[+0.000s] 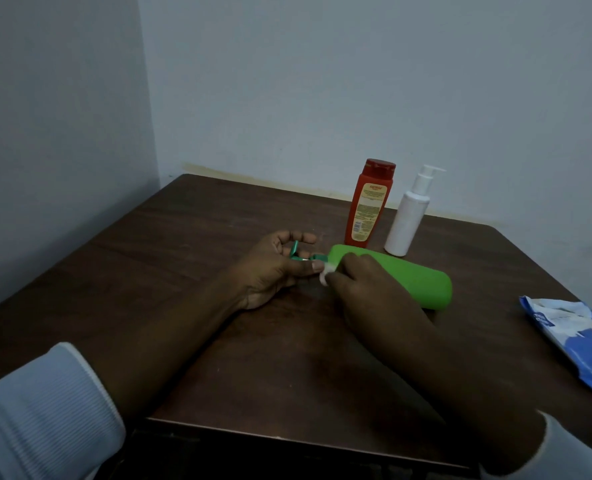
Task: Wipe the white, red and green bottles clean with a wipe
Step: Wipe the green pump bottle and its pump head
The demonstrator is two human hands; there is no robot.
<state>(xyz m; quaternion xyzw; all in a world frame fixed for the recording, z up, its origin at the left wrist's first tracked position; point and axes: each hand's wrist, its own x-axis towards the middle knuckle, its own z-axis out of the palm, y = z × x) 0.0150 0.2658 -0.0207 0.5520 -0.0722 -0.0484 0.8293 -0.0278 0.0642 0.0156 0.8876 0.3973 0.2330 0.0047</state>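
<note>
The green bottle (412, 280) lies on its side on the dark wooden table (183, 244), its flip cap (294, 251) open and pointing left. My left hand (274, 268) holds the cap end. My right hand (360, 282) presses a small white wipe (325, 273) against the bottle's neck. Behind them the red bottle (369, 202) and the white pump bottle (409, 216) stand upright side by side.
A blue and white pack of wipes (571, 334) lies at the table's right edge. The table sits in a corner, with walls close on the left and behind. Its front edge runs just below my forearms.
</note>
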